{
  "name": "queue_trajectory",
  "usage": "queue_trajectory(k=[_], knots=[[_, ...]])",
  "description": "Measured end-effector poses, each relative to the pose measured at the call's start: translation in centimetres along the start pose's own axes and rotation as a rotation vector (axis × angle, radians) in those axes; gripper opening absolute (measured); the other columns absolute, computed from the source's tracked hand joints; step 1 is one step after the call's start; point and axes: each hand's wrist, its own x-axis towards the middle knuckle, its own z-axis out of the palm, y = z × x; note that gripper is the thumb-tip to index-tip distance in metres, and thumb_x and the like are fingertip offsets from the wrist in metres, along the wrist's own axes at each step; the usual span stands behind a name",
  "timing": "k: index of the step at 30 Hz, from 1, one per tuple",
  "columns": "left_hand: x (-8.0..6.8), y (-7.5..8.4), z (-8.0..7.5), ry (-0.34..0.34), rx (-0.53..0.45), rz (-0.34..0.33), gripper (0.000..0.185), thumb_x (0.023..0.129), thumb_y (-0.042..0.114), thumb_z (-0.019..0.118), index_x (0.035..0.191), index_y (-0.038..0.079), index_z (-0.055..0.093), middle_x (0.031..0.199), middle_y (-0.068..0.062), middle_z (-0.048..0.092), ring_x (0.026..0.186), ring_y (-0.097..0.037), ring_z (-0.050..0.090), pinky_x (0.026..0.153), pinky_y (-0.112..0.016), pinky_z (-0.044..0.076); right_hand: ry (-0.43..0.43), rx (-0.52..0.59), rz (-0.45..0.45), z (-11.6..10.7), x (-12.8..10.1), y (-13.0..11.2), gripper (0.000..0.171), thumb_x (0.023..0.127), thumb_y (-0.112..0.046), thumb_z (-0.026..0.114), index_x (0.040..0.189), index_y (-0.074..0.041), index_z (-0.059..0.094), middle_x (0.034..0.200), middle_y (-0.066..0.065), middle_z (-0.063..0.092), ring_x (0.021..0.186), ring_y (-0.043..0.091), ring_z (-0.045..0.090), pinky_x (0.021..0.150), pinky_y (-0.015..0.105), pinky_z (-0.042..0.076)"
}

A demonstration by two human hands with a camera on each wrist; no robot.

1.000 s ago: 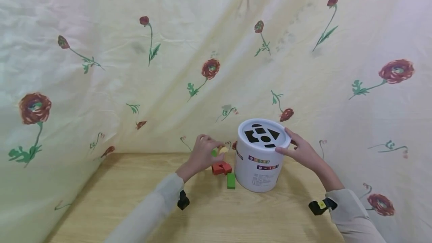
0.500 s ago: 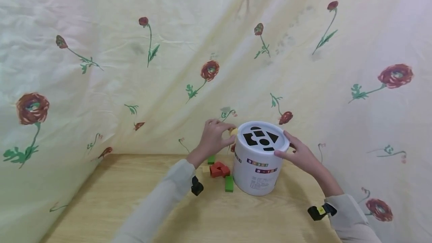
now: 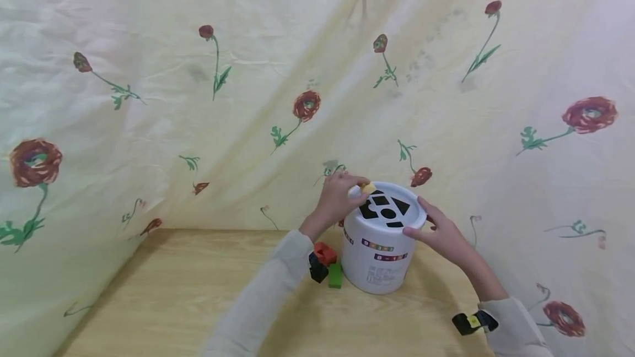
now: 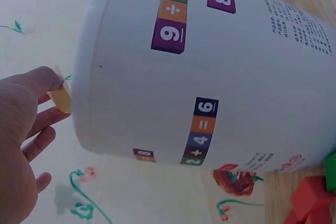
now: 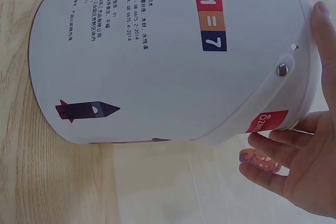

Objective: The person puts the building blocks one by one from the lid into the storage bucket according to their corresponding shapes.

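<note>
A white bucket stands upright on the table, its lid cut with several black-looking shaped holes, among them a triangle, a circle and a square. My left hand pinches a yellow block between thumb and fingers at the far left of the lid, right by one of the holes. In the left wrist view the same yellow block shows beside the bucket's rim. On the opposite side, my right hand holds the bucket by its rim, thumb on the upper edge and fingers along the side.
Left of the bucket lie red blocks and a green block, partly covered by the left wrist camera. A pale handle is fixed to the bucket's side. Flowered cloth hangs behind the wooden table.
My left hand has risen from beside the bucket and moved right onto the lid with the yellow block. Its wrist now hides blocks seen half a second ago. My right hand keeps its hold.
</note>
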Motion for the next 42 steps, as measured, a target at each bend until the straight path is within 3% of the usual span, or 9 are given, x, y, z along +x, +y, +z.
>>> queue_trajectory(k=[10, 17, 29, 37, 42], knots=[[0.7, 0.2, 1.5, -0.043, 0.006, -0.097, 0.033, 0.098, 0.035, 0.069, 0.129, 0.027, 0.070, 0.121, 0.008, 0.073, 0.103, -0.014, 0.050, 0.095, -0.036, 0.038, 0.002, 0.014, -0.013, 0.1, -0.3, -0.2, 0.103, 0.092, -0.051, 0.071, 0.164, -0.010, 0.012, 0.166, 0.026, 0.022, 0.143, 0.056, 0.032, 0.104, 0.071, 0.040], [1.3, 0.2, 2.5, -0.089, 0.016, -0.124, 0.035, 0.099, 0.037, 0.066, 0.133, 0.029, 0.068, 0.126, 0.008, 0.072, 0.106, -0.015, 0.049, 0.100, -0.038, 0.037, 0.012, 0.014, -0.029, 0.2, -0.3, -0.2, 0.102, 0.092, -0.050, 0.072, 0.164, -0.008, 0.013, 0.165, 0.026, 0.023, 0.146, 0.054, 0.030, 0.108, 0.071, 0.036], [2.1, 0.8, 3.1, -0.131, 0.083, -0.148, 0.031, 0.100, 0.036, 0.065, 0.130, 0.028, 0.070, 0.125, 0.007, 0.073, 0.109, -0.019, 0.051, 0.105, -0.042, 0.036, 0.019, 0.017, -0.033, 0.2, -0.3, 0.1, 0.100, 0.093, -0.048, 0.071, 0.164, -0.010, 0.012, 0.165, 0.026, 0.024, 0.142, 0.057, 0.033, 0.102, 0.072, 0.040], [2.4, 1.0, 3.3, -0.170, 0.144, -0.116, 0.030, 0.101, 0.035, 0.064, 0.129, 0.028, 0.071, 0.132, 0.007, 0.070, 0.113, -0.020, 0.054, 0.113, -0.049, 0.032, 0.017, 0.022, -0.018, 0.2, -0.2, 0.3, 0.100, 0.093, -0.049, 0.071, 0.164, -0.011, 0.012, 0.165, 0.026, 0.024, 0.141, 0.057, 0.034, 0.101, 0.073, 0.041], [2.5, 1.0, 3.3, -0.177, 0.197, -0.110, 0.033, 0.099, 0.038, 0.066, 0.130, 0.029, 0.070, 0.135, 0.006, 0.067, 0.121, -0.023, 0.052, 0.109, -0.048, 0.036, 0.020, 0.021, -0.016, 0.2, -0.2, 0.3, 0.101, 0.093, -0.048, 0.071, 0.164, -0.010, 0.011, 0.165, 0.027, 0.023, 0.142, 0.057, 0.032, 0.104, 0.073, 0.039]])
